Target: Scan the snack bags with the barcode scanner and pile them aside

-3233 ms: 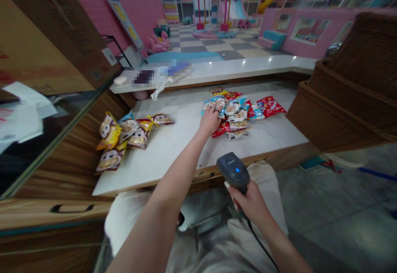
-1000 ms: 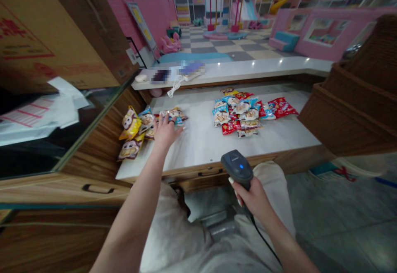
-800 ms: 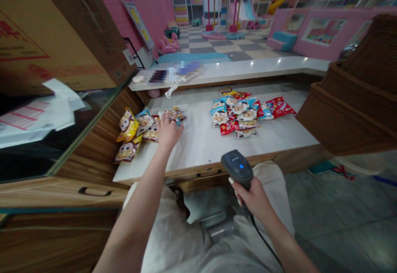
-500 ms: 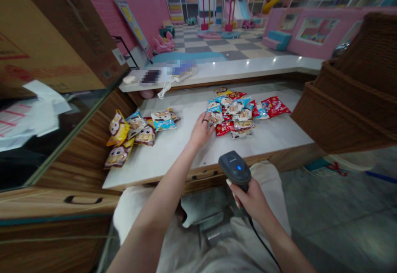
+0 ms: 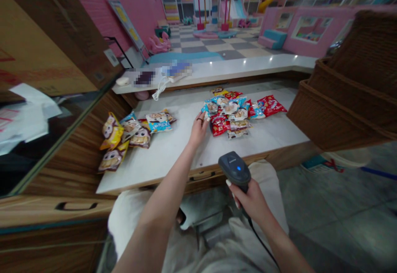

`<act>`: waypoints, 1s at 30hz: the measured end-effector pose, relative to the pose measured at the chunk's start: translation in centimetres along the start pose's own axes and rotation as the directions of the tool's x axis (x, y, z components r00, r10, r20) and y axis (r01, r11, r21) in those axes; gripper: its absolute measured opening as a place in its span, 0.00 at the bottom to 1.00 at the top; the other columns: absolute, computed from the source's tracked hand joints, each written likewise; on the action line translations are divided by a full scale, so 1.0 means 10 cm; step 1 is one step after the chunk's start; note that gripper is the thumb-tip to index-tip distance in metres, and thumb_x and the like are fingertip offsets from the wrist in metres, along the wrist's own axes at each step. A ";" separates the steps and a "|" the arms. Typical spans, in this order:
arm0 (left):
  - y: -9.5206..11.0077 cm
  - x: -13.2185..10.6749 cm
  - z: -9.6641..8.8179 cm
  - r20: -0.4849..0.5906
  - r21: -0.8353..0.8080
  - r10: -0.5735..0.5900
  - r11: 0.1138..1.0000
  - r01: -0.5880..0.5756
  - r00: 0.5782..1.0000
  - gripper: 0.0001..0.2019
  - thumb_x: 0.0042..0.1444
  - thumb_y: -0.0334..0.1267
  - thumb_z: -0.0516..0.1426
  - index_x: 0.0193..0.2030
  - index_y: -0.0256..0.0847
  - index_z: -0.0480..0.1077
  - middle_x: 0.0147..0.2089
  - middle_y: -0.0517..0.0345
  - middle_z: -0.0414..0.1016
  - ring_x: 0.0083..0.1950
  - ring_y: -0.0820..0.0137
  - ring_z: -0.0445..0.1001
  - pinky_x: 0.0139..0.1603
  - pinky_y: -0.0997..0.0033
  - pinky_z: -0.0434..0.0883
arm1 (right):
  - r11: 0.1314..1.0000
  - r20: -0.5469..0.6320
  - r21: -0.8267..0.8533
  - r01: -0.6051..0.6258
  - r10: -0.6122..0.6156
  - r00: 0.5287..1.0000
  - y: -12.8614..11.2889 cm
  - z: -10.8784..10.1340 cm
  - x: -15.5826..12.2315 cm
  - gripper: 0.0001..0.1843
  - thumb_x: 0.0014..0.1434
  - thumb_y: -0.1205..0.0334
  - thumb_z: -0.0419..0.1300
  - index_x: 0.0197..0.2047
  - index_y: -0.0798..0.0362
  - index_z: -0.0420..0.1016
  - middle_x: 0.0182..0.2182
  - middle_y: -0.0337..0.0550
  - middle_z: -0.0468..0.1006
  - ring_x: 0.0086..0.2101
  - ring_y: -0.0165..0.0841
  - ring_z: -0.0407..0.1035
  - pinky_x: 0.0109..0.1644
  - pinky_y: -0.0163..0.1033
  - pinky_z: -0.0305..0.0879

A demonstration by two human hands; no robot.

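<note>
My left hand (image 5: 198,130) is at the left edge of a pile of snack packets, its fingers closed on the near edge of a blue-and-white snack packet (image 5: 211,107). That packet looks tilted up, and the fingertips partly hide its edge. Just right of the fingers lies a red snack packet (image 5: 219,125). My right hand (image 5: 252,200) is wrapped round the handle of a dark grey barcode scanner (image 5: 235,168), held above my lap with a blue light on. Farther left on the white desktop (image 5: 173,153) sits a second group, with yellow, brown and blue packets (image 5: 159,121).
A large cardboard box (image 5: 58,37) and loose papers (image 5: 31,111) stand on the left counter. Stacked wicker baskets (image 5: 344,103) overhang the desk's right end. A raised white ledge (image 5: 229,69) runs along the back. The scanner's cable (image 5: 260,240) trails over my lap.
My left hand has drawn slightly left and toward me, pulling up the blue-and-white packet's edge. More of the red packet beneath shows. My right hand keeps the scanner in place.
</note>
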State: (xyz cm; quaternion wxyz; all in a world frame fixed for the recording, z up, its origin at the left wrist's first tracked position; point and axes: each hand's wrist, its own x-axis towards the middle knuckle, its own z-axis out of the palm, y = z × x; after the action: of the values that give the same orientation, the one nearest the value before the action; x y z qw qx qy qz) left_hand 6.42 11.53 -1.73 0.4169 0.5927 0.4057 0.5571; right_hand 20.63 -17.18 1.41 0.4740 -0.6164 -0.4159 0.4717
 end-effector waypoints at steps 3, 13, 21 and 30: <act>0.11 -0.20 -0.22 -0.129 -0.295 -0.167 0.948 0.123 0.978 0.19 0.65 0.55 0.69 0.52 0.42 0.81 0.65 0.43 0.83 0.76 0.53 0.75 0.81 0.51 0.65 | 1.000 0.008 0.010 -0.004 0.004 1.000 -0.01 0.02 -0.01 0.17 0.53 0.45 0.70 0.27 0.46 0.70 0.12 0.31 0.68 0.13 0.31 0.63 0.19 0.35 0.62; 0.35 -0.79 -0.71 -0.030 -0.632 -0.507 0.678 0.377 0.861 0.27 0.66 0.65 0.65 0.52 0.40 0.80 0.55 0.42 0.88 0.65 0.50 0.84 0.65 0.52 0.82 | 0.999 0.070 -0.024 0.031 -0.029 0.997 -0.05 0.19 -0.06 0.19 0.56 0.43 0.70 0.27 0.45 0.70 0.12 0.30 0.67 0.13 0.32 0.64 0.20 0.35 0.63; 0.23 -0.95 -0.65 -0.044 -0.506 -0.427 0.789 0.348 0.903 0.25 0.56 0.58 0.74 0.50 0.42 0.83 0.49 0.50 0.90 0.63 0.52 0.85 0.67 0.53 0.80 | 0.992 0.113 -0.074 0.099 -0.091 0.989 -0.08 0.31 -0.03 0.18 0.59 0.46 0.69 0.27 0.45 0.71 0.13 0.32 0.68 0.14 0.32 0.64 0.20 0.35 0.61; 0.27 -1.00 -0.65 0.012 -0.441 -0.362 0.835 0.330 0.932 0.26 0.56 0.58 0.73 0.51 0.39 0.84 0.49 0.49 0.89 0.55 0.53 0.87 0.59 0.58 0.81 | 0.983 0.104 -0.101 0.151 -0.141 0.985 -0.12 0.35 -0.02 0.20 0.60 0.47 0.68 0.23 0.45 0.70 0.13 0.36 0.70 0.15 0.34 0.67 0.20 0.35 0.61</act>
State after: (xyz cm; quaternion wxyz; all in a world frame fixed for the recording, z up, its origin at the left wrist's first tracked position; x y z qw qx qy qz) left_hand -0.52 1.51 -2.18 0.6175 0.3807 0.3862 0.5698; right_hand 17.08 -16.42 2.28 0.4525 -0.5856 -0.5075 0.4414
